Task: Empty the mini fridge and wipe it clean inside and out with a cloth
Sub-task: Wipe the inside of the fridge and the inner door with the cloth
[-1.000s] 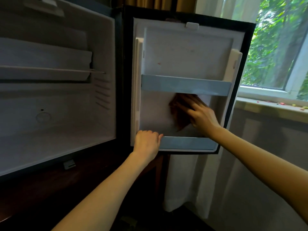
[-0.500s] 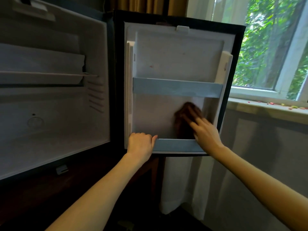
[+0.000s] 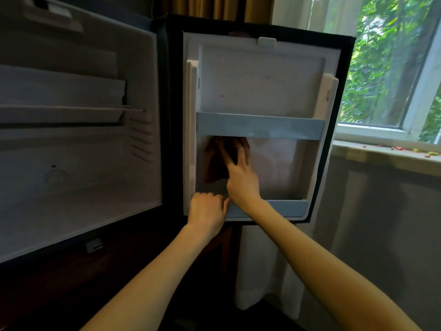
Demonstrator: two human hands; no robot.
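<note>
1. Emptying looks done: the mini fridge and its open door show no contents.
2. The right hand, fingers straight, presses the dark cloth on the door's inner panel near its left edge, under the upper rail.
3. The left hand, fingers curled, grips the door's lower left corner.
4. The outside probably awaits wiping; whether the cabinet interior is clean, I cannot tell.

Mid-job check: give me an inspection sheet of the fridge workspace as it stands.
Surface: door inner face, red speck on upper panel.
Job's things: brown cloth against lower door panel, below the rail; fridge open, shelf in place.
Clutter: coloured bits on sill.
Grips: left hand grips door's bottom edge; right hand presses cloth, fingers straight.
Cables: nothing seen.
Surroundings: window, curtain behind door.
</note>
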